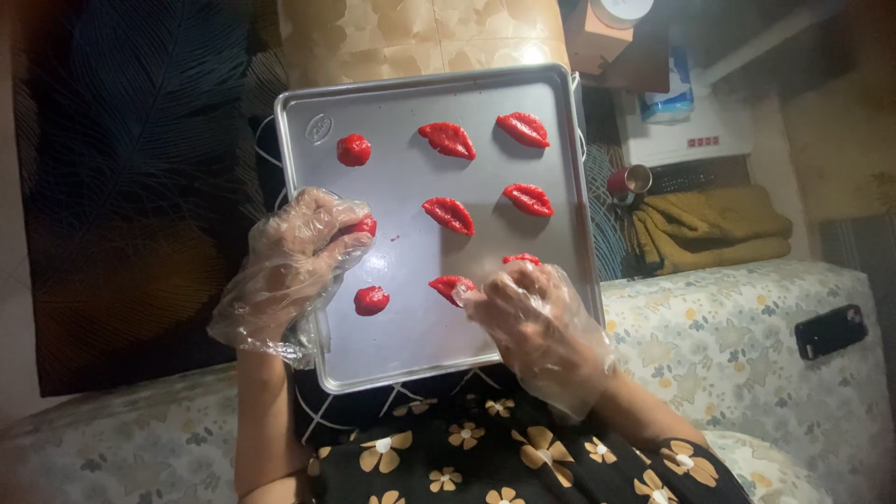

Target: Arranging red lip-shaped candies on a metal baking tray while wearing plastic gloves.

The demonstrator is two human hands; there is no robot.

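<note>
Four red lip shapes (485,168) lie finished at two o'clock on the tray (411,359); my right hand (532,322) fingers pinch a fifth lip piece (450,287), my left hand (294,257) fingers pinch a dough ball (362,226) (two round balls (354,149) remain unshaped).

Head camera, single view: looks steeply down from the wearer's head, close over a tray (411,355) on the lap; sofa (747,345) beyond.

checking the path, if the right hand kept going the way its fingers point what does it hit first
Most likely the lip-shaped red piece on the tray; the right hand fingertips already look at its edge, though actual contact is unclear.
</note>
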